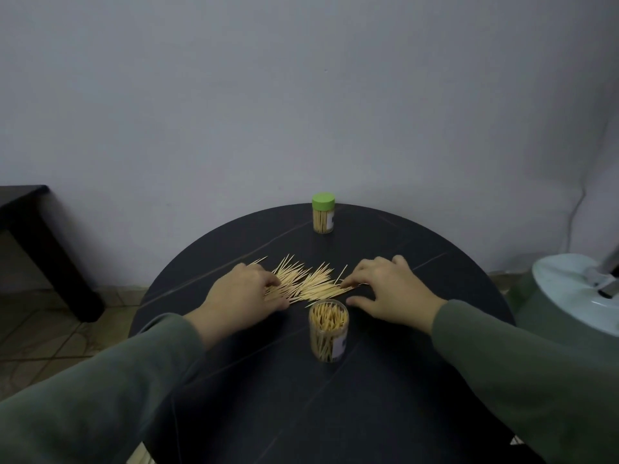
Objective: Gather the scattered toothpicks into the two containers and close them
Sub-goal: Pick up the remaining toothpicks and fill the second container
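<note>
While the left hand [246, 289] lies flat at the left end of the loose toothpicks [306, 283], fingers spread and relaxed and resting on the sticks without curling round any, the pile itself fans out across the middle of the dark round surface [435, 262], many tips pointing away toward the wall. Sweeping it inward from that side could roll sticks out from under the palm, or skid the far ones further back.

Just in front of the pile stands the open container [328, 333] (clear, lidless, already well filled with upright sticks). It sits between the two wrists and very near the heap, so an inward push of either hand could knock it over and spill what has been gathered. Its lid is not visible, which leaves the closing step in doubt.

Further back, near the far edge, the capped container [323, 214] stands upright with its green lid on, well apart from the hands and seemingly finished.

At the right end, the right hand [390, 289] is also open, fingertips touching the sticks and thumb flat on the surface, gripping nothing. Sticks lying crosswise may jam at the container's mouth when a bundle is lifted in.
</note>
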Available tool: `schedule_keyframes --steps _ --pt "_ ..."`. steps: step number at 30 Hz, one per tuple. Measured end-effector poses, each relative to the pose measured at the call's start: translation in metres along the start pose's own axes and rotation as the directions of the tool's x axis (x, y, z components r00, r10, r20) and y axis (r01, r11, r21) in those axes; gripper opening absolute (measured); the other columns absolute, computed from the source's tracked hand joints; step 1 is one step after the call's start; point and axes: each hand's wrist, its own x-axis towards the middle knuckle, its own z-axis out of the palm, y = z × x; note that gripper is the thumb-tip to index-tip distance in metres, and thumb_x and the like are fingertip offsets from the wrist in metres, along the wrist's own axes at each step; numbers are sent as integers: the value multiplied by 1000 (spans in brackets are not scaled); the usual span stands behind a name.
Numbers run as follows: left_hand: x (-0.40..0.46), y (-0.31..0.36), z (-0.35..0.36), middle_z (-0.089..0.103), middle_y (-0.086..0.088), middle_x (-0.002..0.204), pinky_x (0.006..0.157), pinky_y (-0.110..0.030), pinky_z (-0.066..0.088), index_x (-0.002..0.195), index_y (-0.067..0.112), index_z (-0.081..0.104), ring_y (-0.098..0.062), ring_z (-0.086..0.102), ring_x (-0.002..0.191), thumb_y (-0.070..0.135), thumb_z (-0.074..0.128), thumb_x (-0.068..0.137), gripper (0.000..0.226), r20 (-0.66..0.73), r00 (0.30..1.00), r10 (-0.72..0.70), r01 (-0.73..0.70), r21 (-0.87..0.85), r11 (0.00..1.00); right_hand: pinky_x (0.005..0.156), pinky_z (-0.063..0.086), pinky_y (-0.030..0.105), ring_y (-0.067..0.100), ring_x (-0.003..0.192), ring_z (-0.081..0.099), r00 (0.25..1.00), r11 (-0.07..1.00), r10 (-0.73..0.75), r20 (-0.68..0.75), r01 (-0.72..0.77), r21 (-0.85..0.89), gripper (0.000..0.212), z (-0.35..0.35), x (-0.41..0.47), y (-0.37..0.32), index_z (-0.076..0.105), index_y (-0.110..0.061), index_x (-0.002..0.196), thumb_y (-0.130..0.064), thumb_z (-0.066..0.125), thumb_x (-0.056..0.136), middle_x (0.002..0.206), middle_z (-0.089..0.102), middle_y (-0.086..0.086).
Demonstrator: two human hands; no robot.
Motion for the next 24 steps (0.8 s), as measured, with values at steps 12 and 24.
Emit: schedule_keyframes --steps 12,24 --pt "12 16 5 63 11 113 83 -29 52 116 34 66 -11 58 105 54 54 92 33 -41 999 1 1 44 999 102 23 43 13 117 43 991 981 -132 17 133 -144 37 13 32 -13 50 -37 137 -40 44 101 137 52 -13" --pt "17 30 2 64 3 108 82 -33 54 113 24 66 -17 61 98 42 52 96 28 50 999 -13 5 156 988 105 22 50 20 113 46 998 966 -54 29 60 -251 28 14 23 -22 62 -29 122 -34 43 101 122 56 -2"
